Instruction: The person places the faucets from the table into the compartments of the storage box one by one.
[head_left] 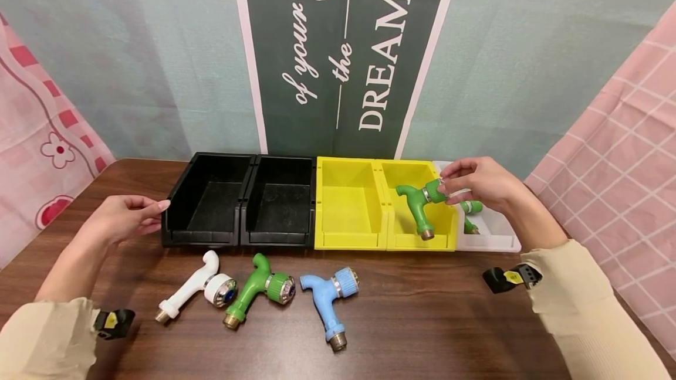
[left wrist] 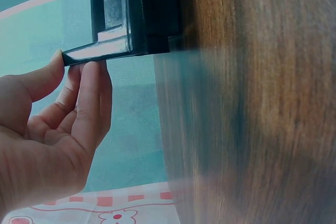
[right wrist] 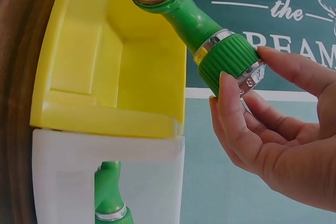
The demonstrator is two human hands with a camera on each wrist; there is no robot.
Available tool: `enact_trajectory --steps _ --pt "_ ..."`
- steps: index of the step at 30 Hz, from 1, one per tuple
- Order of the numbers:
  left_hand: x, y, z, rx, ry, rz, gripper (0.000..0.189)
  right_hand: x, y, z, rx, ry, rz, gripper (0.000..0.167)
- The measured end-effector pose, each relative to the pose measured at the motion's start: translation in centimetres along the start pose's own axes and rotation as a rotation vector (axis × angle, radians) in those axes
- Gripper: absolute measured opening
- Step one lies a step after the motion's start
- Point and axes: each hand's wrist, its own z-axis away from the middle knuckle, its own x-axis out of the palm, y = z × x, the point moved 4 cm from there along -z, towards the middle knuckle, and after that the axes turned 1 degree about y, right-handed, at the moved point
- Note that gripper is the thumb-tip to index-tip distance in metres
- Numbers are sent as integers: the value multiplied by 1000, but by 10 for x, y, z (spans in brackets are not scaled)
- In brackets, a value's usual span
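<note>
My right hand [head_left: 483,183] pinches a green tap [head_left: 419,207] by its ribbed knob, thumb on one side and fingers on the other. The tap hangs over the right yellow bin [head_left: 393,177], its threaded brass end pointing down. In the right wrist view the green tap [right wrist: 202,27] shows its open threaded mouth. A second green tap [right wrist: 109,195] lies in the white bin [right wrist: 63,182] beside the yellow one. My left hand [head_left: 124,216] pinches the side wall of the leftmost black bin [head_left: 174,216], as the left wrist view also shows at the bin's edge [left wrist: 100,51].
On the brown table [head_left: 422,321], in front of the bins, lie a white tap [head_left: 190,286], a green tap [head_left: 253,292] and a blue tap [head_left: 324,301]. Another black bin [head_left: 277,239] and another yellow bin [head_left: 348,242] complete the row. A curtain [head_left: 185,63] hangs behind.
</note>
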Motion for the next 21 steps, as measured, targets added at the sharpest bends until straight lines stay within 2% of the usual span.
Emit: enact_trajectory --steps 13,21 --pt "1 -3 -1 13 9 14 42 8 2 -15 21 35 -4 45" --pt "1 -4 -1 14 12 5 44 13 4 -23 33 59 14 40"
